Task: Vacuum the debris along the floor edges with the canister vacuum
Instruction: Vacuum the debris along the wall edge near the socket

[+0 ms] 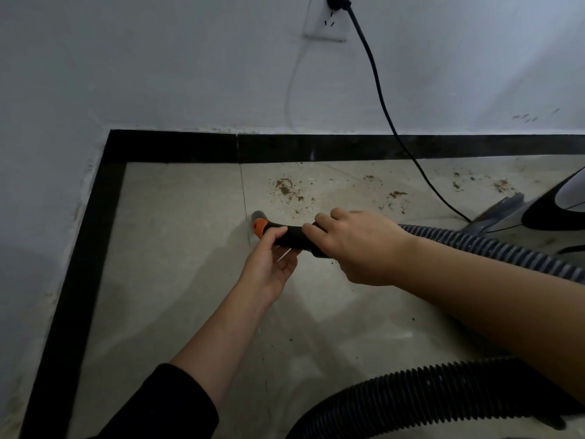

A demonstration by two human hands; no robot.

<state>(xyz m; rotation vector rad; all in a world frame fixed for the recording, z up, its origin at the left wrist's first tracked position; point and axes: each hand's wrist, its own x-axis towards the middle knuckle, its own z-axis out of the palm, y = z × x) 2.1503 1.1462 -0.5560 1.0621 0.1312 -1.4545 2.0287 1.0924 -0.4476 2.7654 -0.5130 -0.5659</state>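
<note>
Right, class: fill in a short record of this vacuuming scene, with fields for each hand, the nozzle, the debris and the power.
left hand: holds the black handle from below
right hand: grips the handle where the ribbed hose joins
nozzle: grey tip past an orange collar, left of the debris
debris: brown crumbs near the black floor border
power: cord plugged into the wall socket

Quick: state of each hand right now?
Left hand: grips the hose handle from below, by the orange collar.
Right hand: grips the same handle from above, nearer the hose.
</note>
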